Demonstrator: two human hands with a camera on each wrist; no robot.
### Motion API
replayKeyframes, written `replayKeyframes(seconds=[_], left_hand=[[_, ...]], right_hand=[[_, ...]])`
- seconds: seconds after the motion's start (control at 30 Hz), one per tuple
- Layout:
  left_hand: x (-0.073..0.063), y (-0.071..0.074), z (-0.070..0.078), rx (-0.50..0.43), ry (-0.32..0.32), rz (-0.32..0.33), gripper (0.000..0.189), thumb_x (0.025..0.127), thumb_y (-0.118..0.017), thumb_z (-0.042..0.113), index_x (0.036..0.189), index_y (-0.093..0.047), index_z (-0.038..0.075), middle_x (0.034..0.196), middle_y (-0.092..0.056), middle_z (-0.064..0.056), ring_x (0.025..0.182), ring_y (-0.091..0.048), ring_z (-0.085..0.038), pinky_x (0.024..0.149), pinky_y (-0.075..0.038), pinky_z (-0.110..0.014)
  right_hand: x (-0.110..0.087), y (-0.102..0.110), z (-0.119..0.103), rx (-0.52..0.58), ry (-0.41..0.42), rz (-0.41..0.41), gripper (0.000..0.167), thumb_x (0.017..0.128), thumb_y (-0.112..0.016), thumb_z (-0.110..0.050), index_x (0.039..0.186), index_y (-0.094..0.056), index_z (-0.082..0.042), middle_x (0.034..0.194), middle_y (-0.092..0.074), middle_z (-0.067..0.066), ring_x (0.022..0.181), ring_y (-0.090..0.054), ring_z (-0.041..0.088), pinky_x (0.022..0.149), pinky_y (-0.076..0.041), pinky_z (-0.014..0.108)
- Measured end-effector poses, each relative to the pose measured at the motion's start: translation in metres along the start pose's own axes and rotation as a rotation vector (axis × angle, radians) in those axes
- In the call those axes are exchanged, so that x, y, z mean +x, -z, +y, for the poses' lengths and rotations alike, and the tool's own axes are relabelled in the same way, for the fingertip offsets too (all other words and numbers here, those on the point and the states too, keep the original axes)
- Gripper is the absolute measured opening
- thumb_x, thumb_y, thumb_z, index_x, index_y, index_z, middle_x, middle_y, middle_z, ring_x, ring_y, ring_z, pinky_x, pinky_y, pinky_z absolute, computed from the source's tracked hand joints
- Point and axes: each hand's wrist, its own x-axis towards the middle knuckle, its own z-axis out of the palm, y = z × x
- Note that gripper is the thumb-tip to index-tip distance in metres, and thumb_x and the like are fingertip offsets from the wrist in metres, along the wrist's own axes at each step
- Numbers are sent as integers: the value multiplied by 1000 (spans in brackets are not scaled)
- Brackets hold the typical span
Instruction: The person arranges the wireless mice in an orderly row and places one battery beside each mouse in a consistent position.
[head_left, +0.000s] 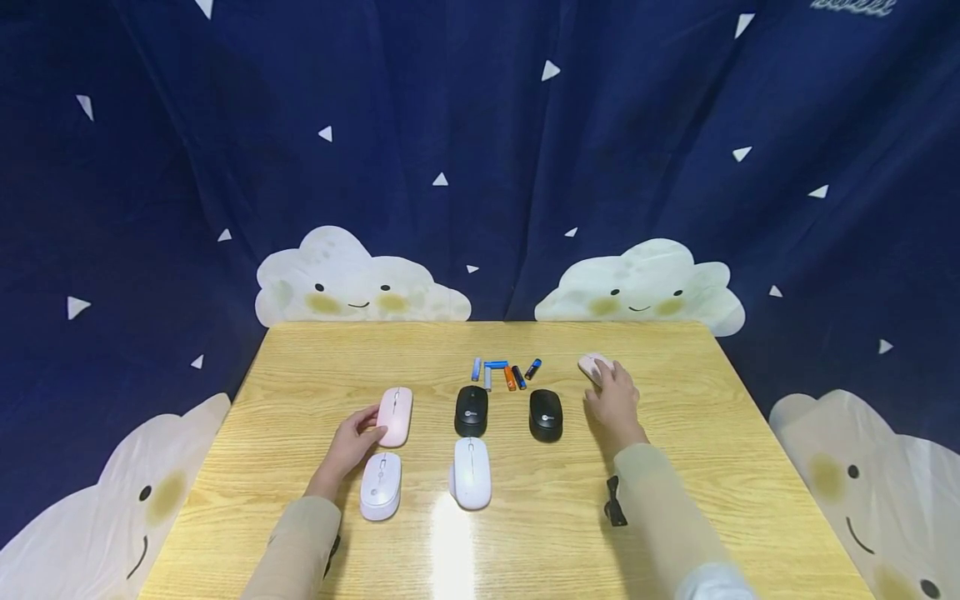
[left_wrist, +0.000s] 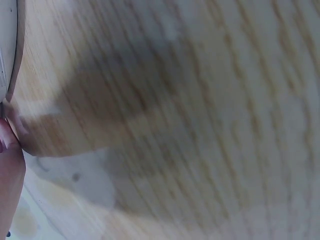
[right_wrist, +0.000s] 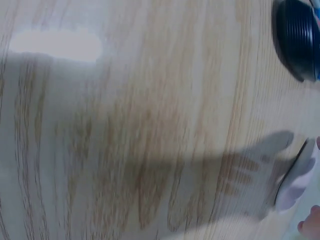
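My left hand [head_left: 351, 443] holds a pink computer mouse [head_left: 397, 415] by its left side, thumb near the front end. In the left wrist view the edge of that mouse [left_wrist: 7, 45] shows at the upper left, with fingers [left_wrist: 9, 142] just below it. At the back right of the table, my right hand [head_left: 617, 404] grips a pale pink mouse [head_left: 590, 365], partly covered by the fingers. The right wrist view catches this mouse [right_wrist: 295, 187] at the right edge, between fingertips.
White mice [head_left: 381, 487] [head_left: 472, 475] lie in front, the second overlapping another white object. Black mice [head_left: 471, 412] [head_left: 546, 415] sit mid-table. Several batteries [head_left: 510, 378] lie behind them. A dark blue curtain [head_left: 480, 167] hangs past the wooden table's [head_left: 675, 500] back edge.
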Motion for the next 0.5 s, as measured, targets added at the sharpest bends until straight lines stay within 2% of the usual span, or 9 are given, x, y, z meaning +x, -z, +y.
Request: replayKeyframes(seconds=[0.27,0.5], left_hand=[[0,1,-3,10,2,6,48,85,-62,7,129,-46,-6,115,-56,-22,109,-51,-33,96,-40,-43],[2,0,-4,-8,14,2,49,86,-61,7,130,-45,-4,117,-56,-21,111,-51,-31,94,-42,-39]], right_hand=[[7,4,12,-45,-62,-147,64,90,-52,-24,144,-20,-9,146,-4,31,132,-6,48,101,-11,65],[13,8,15,-62,-80,-236,67,91,-50,-25,145,-16,-8,146,0,32,131,-3,52,102,-9,66]])
